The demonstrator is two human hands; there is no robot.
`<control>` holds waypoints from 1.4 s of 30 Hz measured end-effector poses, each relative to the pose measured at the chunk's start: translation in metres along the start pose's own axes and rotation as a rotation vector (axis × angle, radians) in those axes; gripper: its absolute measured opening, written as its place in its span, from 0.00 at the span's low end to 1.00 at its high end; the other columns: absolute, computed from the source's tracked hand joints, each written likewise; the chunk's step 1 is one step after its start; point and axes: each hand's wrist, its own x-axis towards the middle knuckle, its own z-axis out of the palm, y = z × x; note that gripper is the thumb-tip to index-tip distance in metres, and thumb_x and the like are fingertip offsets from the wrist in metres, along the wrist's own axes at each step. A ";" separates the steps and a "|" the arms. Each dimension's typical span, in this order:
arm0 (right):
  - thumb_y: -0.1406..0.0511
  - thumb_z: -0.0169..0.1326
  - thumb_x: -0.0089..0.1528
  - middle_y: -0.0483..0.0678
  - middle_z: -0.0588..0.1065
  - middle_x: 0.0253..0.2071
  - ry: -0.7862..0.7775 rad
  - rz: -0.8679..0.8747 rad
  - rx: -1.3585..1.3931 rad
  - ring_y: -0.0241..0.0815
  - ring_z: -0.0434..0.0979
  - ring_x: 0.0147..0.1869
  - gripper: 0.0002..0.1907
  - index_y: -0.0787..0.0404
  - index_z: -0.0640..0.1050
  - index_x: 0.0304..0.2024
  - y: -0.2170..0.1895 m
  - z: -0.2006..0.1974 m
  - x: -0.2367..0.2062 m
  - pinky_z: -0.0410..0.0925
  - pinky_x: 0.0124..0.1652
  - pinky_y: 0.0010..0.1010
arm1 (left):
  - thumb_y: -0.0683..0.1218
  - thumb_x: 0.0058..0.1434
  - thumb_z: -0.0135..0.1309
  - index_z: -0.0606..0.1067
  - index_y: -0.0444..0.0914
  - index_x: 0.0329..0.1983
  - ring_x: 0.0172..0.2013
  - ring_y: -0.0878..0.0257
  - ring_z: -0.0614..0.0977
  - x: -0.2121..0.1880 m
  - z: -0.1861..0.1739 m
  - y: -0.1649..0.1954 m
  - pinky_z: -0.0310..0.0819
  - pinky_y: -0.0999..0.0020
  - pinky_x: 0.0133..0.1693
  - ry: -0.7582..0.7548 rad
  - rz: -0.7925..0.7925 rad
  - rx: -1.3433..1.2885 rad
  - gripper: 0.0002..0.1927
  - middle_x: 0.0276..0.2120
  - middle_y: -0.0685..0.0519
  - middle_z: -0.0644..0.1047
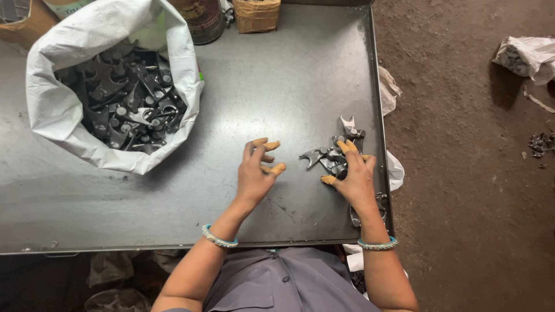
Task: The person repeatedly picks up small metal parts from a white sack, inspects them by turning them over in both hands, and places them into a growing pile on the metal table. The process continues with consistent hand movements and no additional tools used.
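- A small heap of dark metal parts (330,157), forked and lever-shaped pieces, is lying on the right part of the tabletop (277,81), close to its right edge.
- The right hand (354,176) is resting on top of that heap, fingers spread and pressing down on the pieces; its grip is wide, not closing around any one part as far as I can see.
- The fingertips (348,146) of that hand are wearing orange-tan caps, and a beaded bangle (377,245) is sitting at the wrist.
- The left hand (256,173) is hovering just left of the heap, a little apart from it, fingers loosely fanned and holding nothing; the same capped tips are showing there, with a turquoise bangle (219,237) at the wrist.
- A scrap of white plastic (347,123) is peeking out just behind the heap.
- Well apart, at the far left of the tabletop, a white sack (58,110) is standing open with its rim rolled down, filled with many more parts (124,98) of the same dark metal.
- Behind the sack a dark round can (203,20) and a taped brown parcel (256,14) are standing at the far edge.
- The person, in a grey buttoned shirt (283,283), is sitting at the near edge, and a dirt floor (468,173) is stretching away on the right with a crumpled white bag (527,56) lying on it.
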 end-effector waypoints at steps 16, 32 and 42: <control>0.70 0.66 0.51 0.46 0.74 0.58 0.050 -0.242 -0.203 0.48 0.67 0.66 0.33 0.58 0.73 0.58 -0.004 0.039 0.029 0.47 0.58 0.71 | 0.41 0.53 0.67 0.76 0.37 0.52 0.39 0.62 0.85 -0.037 -0.027 -0.024 0.81 0.70 0.34 0.009 -0.067 0.043 0.23 0.53 0.51 0.76; 0.77 0.67 0.49 0.53 0.76 0.51 0.231 -0.646 0.308 0.56 0.75 0.55 0.32 0.61 0.71 0.54 -0.030 0.052 -0.001 0.69 0.53 0.45 | 0.40 0.62 0.62 0.81 0.30 0.53 0.36 0.67 0.81 -0.004 0.018 -0.051 0.78 0.72 0.38 -0.104 -0.274 -0.616 0.17 0.42 0.50 0.84; 0.81 0.61 0.57 0.56 0.76 0.54 -0.055 -0.225 1.152 0.41 0.79 0.54 0.35 0.64 0.65 0.64 -0.039 0.066 0.001 0.76 0.52 0.30 | 0.42 0.60 0.63 0.80 0.30 0.52 0.35 0.64 0.83 0.003 0.006 -0.065 0.80 0.67 0.32 -0.146 -0.690 -1.058 0.17 0.39 0.49 0.82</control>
